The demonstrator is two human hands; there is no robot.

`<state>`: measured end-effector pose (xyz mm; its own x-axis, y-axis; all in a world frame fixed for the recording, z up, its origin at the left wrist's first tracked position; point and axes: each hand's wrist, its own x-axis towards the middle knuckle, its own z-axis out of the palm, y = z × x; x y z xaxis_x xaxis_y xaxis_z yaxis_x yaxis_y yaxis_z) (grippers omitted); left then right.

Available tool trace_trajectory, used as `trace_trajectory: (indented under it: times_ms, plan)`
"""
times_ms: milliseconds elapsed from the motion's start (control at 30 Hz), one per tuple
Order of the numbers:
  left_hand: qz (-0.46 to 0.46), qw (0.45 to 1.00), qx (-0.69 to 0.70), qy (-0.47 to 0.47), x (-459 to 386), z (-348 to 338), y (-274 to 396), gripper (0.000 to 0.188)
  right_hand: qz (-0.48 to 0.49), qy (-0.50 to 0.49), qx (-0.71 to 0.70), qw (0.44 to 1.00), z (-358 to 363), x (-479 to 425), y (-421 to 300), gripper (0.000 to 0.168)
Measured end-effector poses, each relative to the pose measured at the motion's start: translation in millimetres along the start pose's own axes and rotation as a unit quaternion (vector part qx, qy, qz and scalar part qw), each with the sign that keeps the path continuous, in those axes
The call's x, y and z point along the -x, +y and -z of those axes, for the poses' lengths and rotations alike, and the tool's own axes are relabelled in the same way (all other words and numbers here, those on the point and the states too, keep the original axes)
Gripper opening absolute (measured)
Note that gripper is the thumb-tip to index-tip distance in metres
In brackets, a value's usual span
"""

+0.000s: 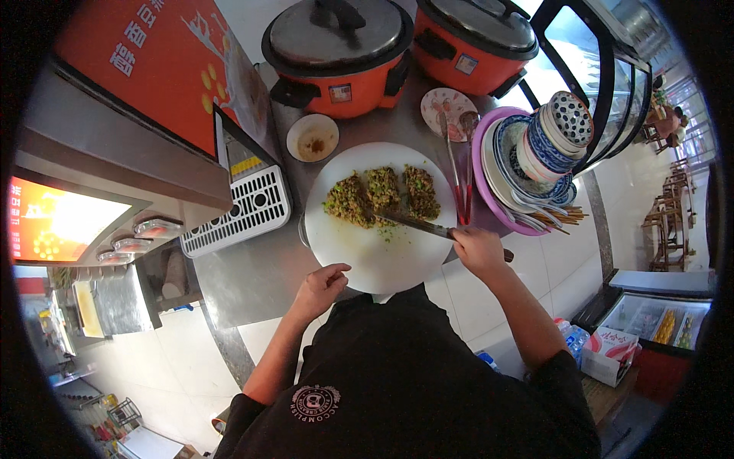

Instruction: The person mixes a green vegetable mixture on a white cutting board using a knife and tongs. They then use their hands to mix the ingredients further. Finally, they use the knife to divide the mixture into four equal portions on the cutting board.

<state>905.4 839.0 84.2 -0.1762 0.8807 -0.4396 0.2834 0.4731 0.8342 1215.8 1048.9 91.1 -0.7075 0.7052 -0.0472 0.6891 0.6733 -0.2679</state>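
Observation:
A round white cutting board lies on the steel counter before me. Three portions of a minced, green-flecked food sit on it: one at the left, one in the middle and one at the right. My right hand is closed around the handle of a knife, whose blade reaches left over the board, its tip at the lower edge of the left and middle portions. My left hand is at the board's lower left edge with fingers partly curled, holding nothing that I can see.
Two red rice cookers stand behind the board. A small bowl is at its upper left, a drinks dispenser further left. Red-handled tongs, a patterned plate and a pink basin of stacked bowls are on the right.

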Motion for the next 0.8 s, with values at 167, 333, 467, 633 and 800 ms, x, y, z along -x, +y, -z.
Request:
trace_trajectory:
  times_ms: [167, 333, 467, 633, 800]
  plan:
    - [0.004, 1.0, 0.002, 0.007, 1, -7, 7, 0.028, -0.01, -0.057, 0.036, 0.998, -1, -15, -10, 0.011]
    - [0.019, 0.999, 0.022, 0.012, 0, -13, 10, 0.028, 0.024, -0.095, 0.055, 0.994, 5, -11, -21, 0.011]
    - [0.008, 1.0, 0.019, 0.017, -1, -17, 3, 0.028, 0.015, -0.105, 0.006, 0.994, 2, 4, -18, 0.011]
    - [-0.005, 0.999, 0.021, 0.027, 0, -16, -2, 0.027, -0.037, -0.083, -0.026, 0.996, -6, 12, -16, 0.013]
    - [0.003, 1.0, 0.007, 0.023, 1, -11, 2, 0.027, 0.0, -0.116, -0.002, 0.993, -7, 11, -16, 0.012]
